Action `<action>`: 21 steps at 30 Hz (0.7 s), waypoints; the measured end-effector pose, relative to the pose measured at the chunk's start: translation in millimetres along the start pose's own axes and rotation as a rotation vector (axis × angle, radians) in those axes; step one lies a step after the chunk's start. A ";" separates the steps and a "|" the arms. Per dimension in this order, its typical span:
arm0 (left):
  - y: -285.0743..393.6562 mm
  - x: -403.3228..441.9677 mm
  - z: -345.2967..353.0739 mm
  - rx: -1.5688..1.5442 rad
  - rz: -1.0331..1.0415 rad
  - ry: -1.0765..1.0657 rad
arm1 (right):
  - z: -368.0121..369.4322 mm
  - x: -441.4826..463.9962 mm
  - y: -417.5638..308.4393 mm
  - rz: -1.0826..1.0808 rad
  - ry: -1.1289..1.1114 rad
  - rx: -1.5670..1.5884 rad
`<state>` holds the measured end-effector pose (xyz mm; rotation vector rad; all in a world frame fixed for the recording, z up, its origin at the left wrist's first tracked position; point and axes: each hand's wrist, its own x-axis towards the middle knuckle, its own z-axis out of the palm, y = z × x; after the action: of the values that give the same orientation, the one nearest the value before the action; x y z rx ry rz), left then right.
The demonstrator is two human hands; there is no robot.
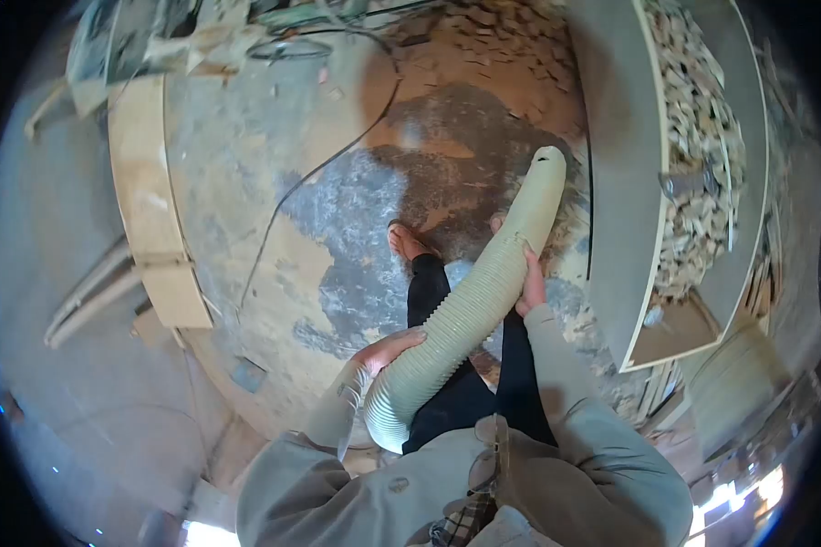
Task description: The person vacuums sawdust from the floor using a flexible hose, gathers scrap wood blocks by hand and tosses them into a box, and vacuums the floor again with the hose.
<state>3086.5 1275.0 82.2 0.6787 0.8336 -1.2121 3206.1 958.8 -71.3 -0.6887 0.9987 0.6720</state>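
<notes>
A thick, cream-coloured ribbed flexible hose (465, 310) runs slantwise in front of my body. Its far end, with a small dark opening, points at the floor ahead and to the right. My left hand (392, 350) wraps over the hose's nearer part, by my left hip. Farther along, my right hand (532, 284) grips the hose from its right side, with the fingers partly hidden behind it. The near end curves down past my left thigh, and where it leads is hidden by my coat.
A long grey bin (625, 228) full of small wood offcuts (698, 137) stands at the right. A black cable (324, 164) snakes over the stained floor (237, 155). Reddish-brown wood scraps and dust (493, 55) lie ahead. A long wooden board (150, 191) is at the left.
</notes>
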 end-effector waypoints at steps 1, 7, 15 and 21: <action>-7.2 -4.0 -1.5 -0.069 -0.010 -0.060 | 6.7 0.7 7.3 -0.003 0.060 -0.055; -93.7 -48.7 -43.3 -0.364 0.055 0.126 | 78.6 24.0 84.3 0.020 0.007 -0.402; -186.1 -86.4 -130.3 -0.527 0.405 0.194 | 216.3 60.3 221.4 0.079 -0.053 -0.844; -211.6 -128.6 -188.6 -0.745 0.468 0.229 | 325.0 49.9 323.3 0.381 -0.223 -0.791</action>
<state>2828.2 1448.8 86.0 0.3606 1.1485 -0.3494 3143.0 1415.5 -60.3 -1.0855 0.6379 1.4840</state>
